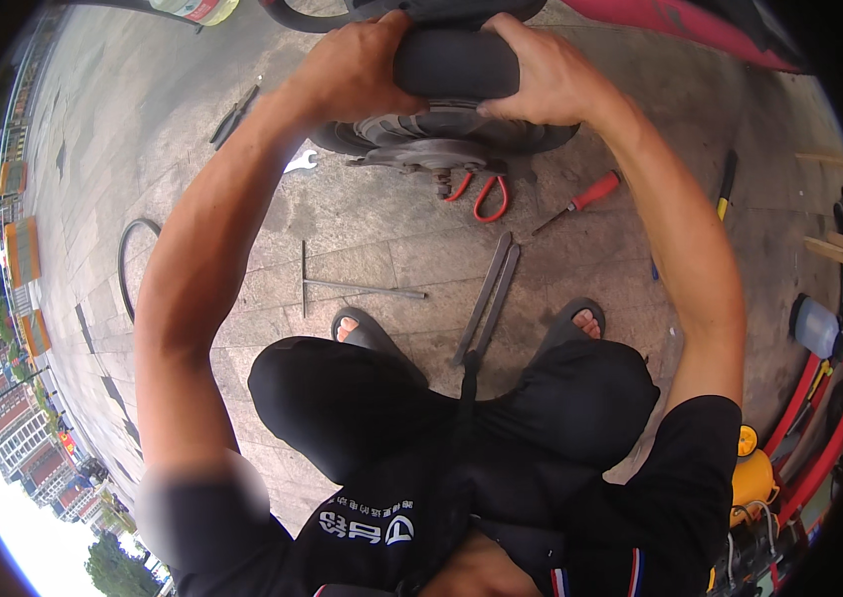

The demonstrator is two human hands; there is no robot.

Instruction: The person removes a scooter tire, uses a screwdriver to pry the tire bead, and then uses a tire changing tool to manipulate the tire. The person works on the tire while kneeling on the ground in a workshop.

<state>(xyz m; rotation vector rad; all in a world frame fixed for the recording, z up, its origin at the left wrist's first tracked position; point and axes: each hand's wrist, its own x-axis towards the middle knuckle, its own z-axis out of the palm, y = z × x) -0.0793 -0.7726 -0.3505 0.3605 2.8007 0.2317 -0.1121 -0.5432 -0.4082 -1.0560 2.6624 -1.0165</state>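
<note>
Tyre [456, 62] on wheel hub [431, 134]: thick, stiff rubber, likely heavy. Left hand [367, 70] and right hand [546, 75] clamp its upper tread, fingers wrapped tight.

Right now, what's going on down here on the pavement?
A person is squatting on stone paving, gripping a black tyre with both hands: left hand on one side, right hand on the other. The tyre sits on a small wheel lying flat. Tools lie around: two tyre levers, a T-handled wrench, a red-handled screwdriver and red-handled pliers.
</note>
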